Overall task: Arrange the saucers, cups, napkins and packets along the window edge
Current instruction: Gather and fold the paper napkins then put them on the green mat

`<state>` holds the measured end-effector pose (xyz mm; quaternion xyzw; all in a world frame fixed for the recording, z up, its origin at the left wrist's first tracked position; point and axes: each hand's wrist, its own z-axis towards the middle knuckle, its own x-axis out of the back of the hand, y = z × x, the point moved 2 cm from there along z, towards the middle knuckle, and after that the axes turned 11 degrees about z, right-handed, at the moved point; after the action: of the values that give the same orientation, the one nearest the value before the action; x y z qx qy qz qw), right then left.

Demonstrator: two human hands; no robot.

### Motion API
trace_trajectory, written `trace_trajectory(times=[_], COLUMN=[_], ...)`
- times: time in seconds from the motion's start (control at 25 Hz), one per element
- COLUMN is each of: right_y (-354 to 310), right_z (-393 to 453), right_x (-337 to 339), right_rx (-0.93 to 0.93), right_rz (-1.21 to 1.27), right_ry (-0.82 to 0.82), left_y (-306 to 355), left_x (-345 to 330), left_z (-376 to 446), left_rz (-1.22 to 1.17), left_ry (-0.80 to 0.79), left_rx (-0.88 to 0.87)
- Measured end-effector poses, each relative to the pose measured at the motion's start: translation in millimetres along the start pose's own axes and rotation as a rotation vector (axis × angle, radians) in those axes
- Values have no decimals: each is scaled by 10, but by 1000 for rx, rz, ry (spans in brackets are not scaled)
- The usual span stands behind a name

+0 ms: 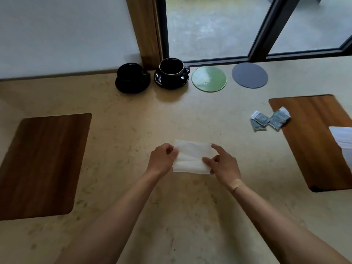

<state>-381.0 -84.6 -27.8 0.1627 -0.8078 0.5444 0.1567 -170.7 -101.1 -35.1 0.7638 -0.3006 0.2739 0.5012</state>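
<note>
A white napkin [192, 156] lies on the beige table in front of me. My left hand [162, 161] pinches its left edge and my right hand [223, 164] pinches its right edge. Along the window edge stand a black cup on a black saucer [132, 78], a second black cup [171, 68] on its black saucer [171, 82], a green round saucer [209, 78] and a grey round saucer [250, 75]. Several grey-green packets [270, 120] lie scattered at the right. More white napkins [342, 140] rest on the right wooden mat.
A wooden placemat [42, 162] lies at the left and another [312, 141] at the right. A wooden post [144, 31] and the dark window frame [264, 35] rise behind the cups. A white wall runs along the back left.
</note>
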Motion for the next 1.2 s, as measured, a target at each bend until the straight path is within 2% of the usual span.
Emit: trace_trajectory(times=[0.2, 0.44, 1.2], right_y=[139, 194, 243], right_z=[65, 124, 212], right_x=[-88, -114, -147], right_rx=[15, 34, 74], right_rz=[-225, -357, -487], right_ry=[-72, -78, 32], left_y=[-166, -161, -136], left_x=[-174, -220, -214], left_z=[37, 13, 104], left_rz=[119, 226, 264], left_ry=[18, 40, 92], left_rx=[23, -16, -45])
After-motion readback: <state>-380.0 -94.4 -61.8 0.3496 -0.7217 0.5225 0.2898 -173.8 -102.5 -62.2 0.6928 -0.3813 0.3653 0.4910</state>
